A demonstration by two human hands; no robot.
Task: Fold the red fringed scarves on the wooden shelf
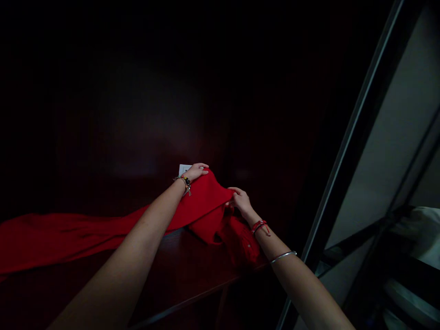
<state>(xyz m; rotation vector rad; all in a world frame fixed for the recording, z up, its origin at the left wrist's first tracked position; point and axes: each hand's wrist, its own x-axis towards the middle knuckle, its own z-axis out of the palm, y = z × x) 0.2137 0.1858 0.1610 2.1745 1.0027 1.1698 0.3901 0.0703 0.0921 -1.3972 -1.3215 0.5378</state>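
Red cloth, lying along a dark wooden shelf, its long end trailing to the left edge of view and its near end raised between two hands. The left hand grips the upper edge, thumb and fingers closed over it; the right hand pinches the outer corner. Good handling here would probably call for an even pull between both grips, with layers aligned and the trailing length smoothed flat so that it does not twist. Beneath the right hand, a crumpled red bundle crowds the working space; in this dim light, whether it belongs to the same piece cannot be told. Behind the left hand, a white plate, partly covered. At right, a metal-edged upright bounds the shelf and limits elbow room; beyond it, pale fabric.
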